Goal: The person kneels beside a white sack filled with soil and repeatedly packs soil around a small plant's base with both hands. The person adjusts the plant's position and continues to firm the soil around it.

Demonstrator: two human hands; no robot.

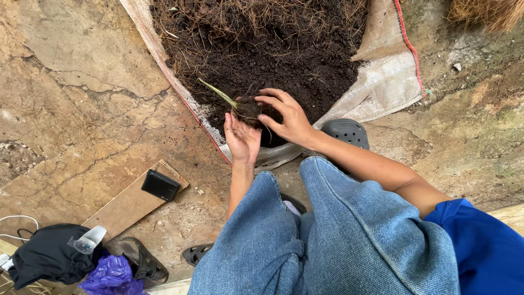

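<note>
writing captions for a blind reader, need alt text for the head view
Two bare hands, left hand and right hand, cup a soil clump with a green shoot over dark soil on a sack.

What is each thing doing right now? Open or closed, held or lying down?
Left hand: open, palm up, cupping the soil clump.
Right hand: fingers curled over the clump.
Soil clump: held between both hands, green shoot sticking out.
Sack: lying open, heaped with dark soil.
Wallet: closed, flat on the board.
Sandal: off, lying on the ground.
</note>
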